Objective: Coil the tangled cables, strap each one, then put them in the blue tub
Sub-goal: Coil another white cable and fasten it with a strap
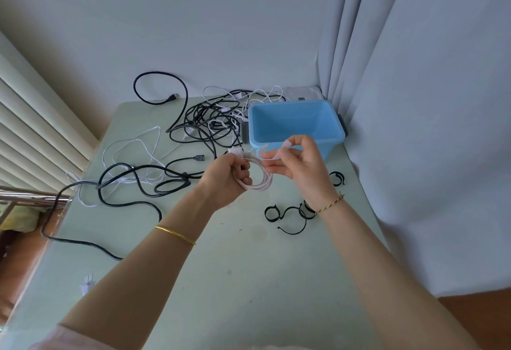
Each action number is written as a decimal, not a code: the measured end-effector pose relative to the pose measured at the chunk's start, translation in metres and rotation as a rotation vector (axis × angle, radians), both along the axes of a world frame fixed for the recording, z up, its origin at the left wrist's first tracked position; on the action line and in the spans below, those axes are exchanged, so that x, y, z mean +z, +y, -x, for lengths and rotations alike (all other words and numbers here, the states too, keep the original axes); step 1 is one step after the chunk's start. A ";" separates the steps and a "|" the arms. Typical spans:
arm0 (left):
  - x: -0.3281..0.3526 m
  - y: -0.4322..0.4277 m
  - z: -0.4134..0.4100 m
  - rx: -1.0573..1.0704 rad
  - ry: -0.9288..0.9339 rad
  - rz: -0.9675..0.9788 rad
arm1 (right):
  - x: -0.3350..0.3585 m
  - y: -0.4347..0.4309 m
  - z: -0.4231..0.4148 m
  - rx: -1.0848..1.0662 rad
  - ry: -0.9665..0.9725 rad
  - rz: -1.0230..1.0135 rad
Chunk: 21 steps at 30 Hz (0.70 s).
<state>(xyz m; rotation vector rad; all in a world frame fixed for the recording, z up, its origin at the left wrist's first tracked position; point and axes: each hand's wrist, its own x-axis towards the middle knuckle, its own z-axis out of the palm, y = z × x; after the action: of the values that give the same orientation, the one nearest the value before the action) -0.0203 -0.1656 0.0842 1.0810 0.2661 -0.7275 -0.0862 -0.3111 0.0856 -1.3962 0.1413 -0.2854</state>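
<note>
Left hand [227, 178]: fingers curled round the coiled white cable [266, 181]. Right hand [301, 167]: thumb and forefinger pinch a white strap [276, 153] beside the left fingertips; other fingers relaxed.

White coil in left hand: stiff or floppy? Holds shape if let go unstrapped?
Probably floppy: the white coil is thin cable in loose loops, held together only by the left hand. Likely light: a few fingers carry it. Released now it would probably spring open; the white strap in the right hand isn't closed round it yet.
</note>
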 end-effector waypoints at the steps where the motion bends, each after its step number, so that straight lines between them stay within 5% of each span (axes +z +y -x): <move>1: 0.000 -0.001 0.000 0.011 0.002 -0.006 | 0.000 0.000 0.001 0.018 0.015 -0.006; 11: -0.005 0.000 -0.007 -0.051 -0.131 -0.091 | 0.000 -0.001 0.004 0.001 0.076 -0.058; 21: 0.005 -0.005 0.007 -0.117 -0.284 -0.189 | -0.010 0.003 -0.004 0.047 0.175 0.254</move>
<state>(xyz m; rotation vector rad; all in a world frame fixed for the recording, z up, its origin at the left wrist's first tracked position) -0.0271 -0.1704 0.0897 1.3731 0.0283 -0.6515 -0.0818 -0.3086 0.0756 -1.6747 0.2225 -0.1450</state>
